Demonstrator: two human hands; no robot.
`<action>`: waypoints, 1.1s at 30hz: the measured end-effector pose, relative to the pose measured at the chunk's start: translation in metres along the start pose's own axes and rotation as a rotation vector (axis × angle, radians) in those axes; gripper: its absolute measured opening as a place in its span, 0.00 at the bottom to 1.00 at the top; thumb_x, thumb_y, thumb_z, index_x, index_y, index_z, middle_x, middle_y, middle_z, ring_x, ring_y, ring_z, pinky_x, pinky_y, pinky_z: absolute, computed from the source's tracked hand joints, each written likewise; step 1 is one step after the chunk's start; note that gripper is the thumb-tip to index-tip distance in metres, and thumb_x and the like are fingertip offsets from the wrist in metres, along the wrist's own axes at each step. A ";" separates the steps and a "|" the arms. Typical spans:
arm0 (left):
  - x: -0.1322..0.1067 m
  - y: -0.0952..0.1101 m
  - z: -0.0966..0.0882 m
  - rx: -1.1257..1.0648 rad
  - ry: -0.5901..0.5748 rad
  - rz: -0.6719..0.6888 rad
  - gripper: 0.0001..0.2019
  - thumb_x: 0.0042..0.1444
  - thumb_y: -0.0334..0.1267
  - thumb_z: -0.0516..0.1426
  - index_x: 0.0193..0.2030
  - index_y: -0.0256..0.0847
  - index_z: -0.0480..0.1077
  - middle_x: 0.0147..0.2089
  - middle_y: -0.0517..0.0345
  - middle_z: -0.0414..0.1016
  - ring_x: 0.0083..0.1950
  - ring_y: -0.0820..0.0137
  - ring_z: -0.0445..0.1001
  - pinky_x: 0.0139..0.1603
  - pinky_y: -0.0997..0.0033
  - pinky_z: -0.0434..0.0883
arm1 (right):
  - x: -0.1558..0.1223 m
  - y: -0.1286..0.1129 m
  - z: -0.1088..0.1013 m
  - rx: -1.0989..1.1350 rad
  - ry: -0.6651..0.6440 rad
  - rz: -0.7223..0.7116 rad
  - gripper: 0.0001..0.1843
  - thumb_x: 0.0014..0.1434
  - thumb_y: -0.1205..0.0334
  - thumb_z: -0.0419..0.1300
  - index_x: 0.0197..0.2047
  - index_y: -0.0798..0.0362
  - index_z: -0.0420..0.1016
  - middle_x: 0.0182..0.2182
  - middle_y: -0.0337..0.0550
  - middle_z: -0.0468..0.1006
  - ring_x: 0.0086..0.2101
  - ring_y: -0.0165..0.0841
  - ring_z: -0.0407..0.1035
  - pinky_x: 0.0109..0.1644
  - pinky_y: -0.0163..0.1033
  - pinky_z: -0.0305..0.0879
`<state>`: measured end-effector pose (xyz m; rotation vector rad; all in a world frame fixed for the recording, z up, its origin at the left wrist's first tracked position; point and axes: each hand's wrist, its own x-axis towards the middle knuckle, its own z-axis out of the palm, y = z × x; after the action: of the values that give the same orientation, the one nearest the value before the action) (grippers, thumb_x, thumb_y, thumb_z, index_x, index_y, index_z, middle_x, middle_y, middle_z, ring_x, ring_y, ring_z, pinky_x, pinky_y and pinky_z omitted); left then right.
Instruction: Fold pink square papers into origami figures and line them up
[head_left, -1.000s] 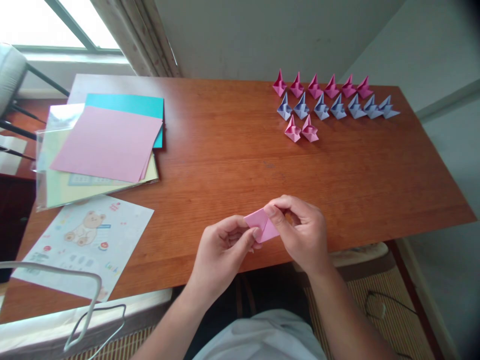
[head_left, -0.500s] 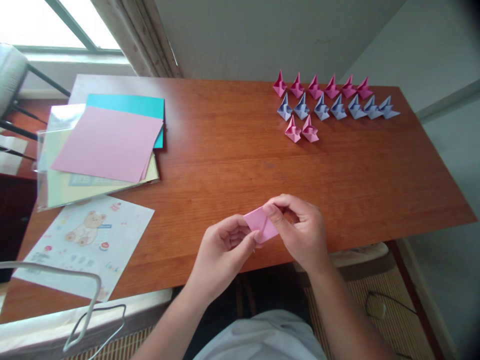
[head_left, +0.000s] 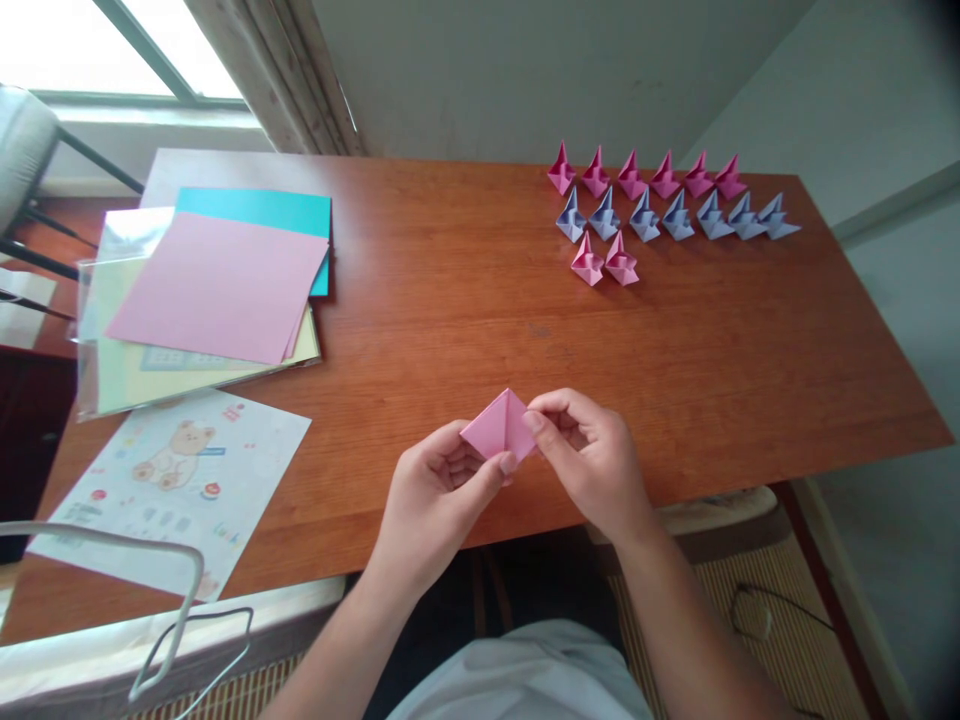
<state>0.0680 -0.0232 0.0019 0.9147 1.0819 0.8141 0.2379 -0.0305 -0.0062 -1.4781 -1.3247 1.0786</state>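
A small folded piece of pink origami paper (head_left: 496, 424) is held up over the near edge of the table, showing a diamond shape with a crease down its middle. My left hand (head_left: 442, 490) grips its lower left side, the thumb pressed on the bottom corner and the fingers behind it. With thumb and forefinger, my right hand (head_left: 589, 455) pinches the right corner. The back of the paper and some fingertips are hidden.
Folded paper cranes stand in rows at the back right: dark pink (head_left: 632, 178), lilac (head_left: 643, 216) and two light pink (head_left: 587, 262). At left lie pink sheets (head_left: 217, 285), a turquoise sheet (head_left: 300, 212) and a bear-printed sheet (head_left: 180, 510). A white tube (head_left: 135, 540) crosses the lower left.
The pink paper has turned so that one corner points away from me, and its middle crease shows upright. My right hand has shifted its pinch to the right corner.
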 end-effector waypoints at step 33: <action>0.012 -0.019 -0.019 1.193 0.189 0.642 0.09 0.67 0.34 0.55 0.49 0.42 0.74 0.41 0.56 0.81 0.40 0.66 0.77 0.41 0.67 0.72 | 0.006 0.012 -0.001 -0.581 -0.047 -0.266 0.06 0.66 0.67 0.59 0.37 0.50 0.78 0.33 0.43 0.78 0.37 0.37 0.69 0.43 0.43 0.66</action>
<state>0.0550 -0.0164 -0.0237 2.3047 1.4696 0.7284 0.2419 -0.0259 -0.0176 -1.6190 -1.9132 0.5793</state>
